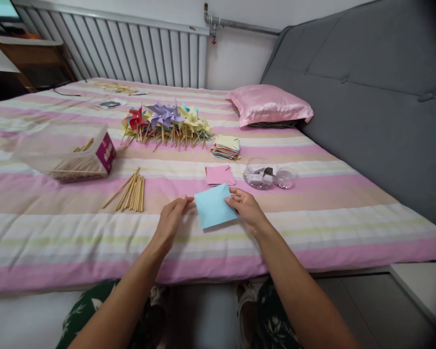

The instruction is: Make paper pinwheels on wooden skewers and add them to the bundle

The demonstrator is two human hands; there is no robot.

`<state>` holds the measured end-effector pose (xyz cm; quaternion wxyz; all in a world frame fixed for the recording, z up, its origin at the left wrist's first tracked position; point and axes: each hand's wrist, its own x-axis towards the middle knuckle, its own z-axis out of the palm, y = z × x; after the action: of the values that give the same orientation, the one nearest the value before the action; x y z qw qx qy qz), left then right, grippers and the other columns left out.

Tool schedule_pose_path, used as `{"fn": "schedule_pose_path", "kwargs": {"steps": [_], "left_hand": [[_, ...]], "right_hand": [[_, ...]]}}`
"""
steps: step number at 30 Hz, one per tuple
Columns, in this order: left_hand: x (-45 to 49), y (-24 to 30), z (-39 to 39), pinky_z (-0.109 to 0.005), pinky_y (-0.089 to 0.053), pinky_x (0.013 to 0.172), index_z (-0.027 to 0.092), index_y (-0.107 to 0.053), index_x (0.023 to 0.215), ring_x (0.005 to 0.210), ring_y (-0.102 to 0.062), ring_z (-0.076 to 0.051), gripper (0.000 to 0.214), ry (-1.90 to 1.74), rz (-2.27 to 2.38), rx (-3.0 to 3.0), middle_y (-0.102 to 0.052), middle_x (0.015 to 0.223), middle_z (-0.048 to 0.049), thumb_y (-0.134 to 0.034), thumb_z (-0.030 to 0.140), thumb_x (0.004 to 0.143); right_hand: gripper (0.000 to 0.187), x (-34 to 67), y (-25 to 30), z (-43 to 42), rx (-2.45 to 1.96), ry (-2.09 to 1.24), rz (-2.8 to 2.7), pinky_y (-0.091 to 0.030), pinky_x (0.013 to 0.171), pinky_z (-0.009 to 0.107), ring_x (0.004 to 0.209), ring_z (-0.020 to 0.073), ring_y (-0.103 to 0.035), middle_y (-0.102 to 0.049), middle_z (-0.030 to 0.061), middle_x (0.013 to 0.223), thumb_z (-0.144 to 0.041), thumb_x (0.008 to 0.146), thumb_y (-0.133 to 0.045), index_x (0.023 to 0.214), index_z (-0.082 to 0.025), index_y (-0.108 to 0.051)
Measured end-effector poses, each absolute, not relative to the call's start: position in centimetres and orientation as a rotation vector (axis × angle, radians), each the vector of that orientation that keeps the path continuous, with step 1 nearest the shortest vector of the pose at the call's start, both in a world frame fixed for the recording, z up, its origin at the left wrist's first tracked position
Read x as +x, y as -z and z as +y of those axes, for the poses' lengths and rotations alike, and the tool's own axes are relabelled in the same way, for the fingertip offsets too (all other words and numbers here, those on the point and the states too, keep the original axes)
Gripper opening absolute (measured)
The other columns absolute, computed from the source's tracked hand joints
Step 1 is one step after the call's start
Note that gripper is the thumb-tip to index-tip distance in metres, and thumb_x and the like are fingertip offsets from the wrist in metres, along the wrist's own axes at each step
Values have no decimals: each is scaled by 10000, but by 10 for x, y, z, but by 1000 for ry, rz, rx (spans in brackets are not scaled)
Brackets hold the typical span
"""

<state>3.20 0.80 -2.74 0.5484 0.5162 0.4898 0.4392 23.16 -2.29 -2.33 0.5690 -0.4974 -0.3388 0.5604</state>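
Note:
A light blue paper square (214,206), with creases running in from a corner, is tilted just above the striped bedspread. My right hand (247,207) pinches its right side between thumb and fingers. At the paper's left corner is my left hand (173,213), index finger stretched to the edge and thumb short of it; it does not visibly grip the paper. Just beyond lies a small stack of pink paper squares (219,175). Behind that sits a thicker stack of mixed-colour squares (226,146), pale yellow on top.
Thin wooden sticks (132,192) lie left of my hands, near a clear plastic box (63,145) of more sticks. Finished paper pinwheels (163,118) are piled farther back. A round clear container (256,174) and its smaller companion (286,178) stand right. A pink pillow (271,105) lies beyond.

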Motion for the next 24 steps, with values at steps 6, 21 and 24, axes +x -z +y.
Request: {"fn": "schedule_pose_path", "kwargs": {"steps": [6,21,24], "left_hand": [[37,10,5,-325,-471,826,134,-687,934,896,-649,-227,419,-982,898,943,-707,987,-112,-580,502,765],[35,6,-9,-231,-444,576,126,-727,844,623,-614,-154,313,-359,873,1015,-721,758,-82,-743,379,661],[37,8,-11,-243,-443,573,128,-729,794,592,-602,-151,294,-391,927,1018,-719,730,-74,-766,363,621]], "right_hand": [[355,232,17,-25,-1035,-1370,-855,-456,616,214,671,116,-605,-694,18,832,-306,659,-734,981,-194,-632],[353,228,20,-33,-1186,-1190,-1463,-468,808,320,870,170,-615,-681,44,921,-290,670,-725,996,-176,-655],[372,224,20,-33,-1201,-1134,-1455,-472,827,334,885,176,-615,-679,47,919,-290,668,-726,1014,-177,-646]]}}
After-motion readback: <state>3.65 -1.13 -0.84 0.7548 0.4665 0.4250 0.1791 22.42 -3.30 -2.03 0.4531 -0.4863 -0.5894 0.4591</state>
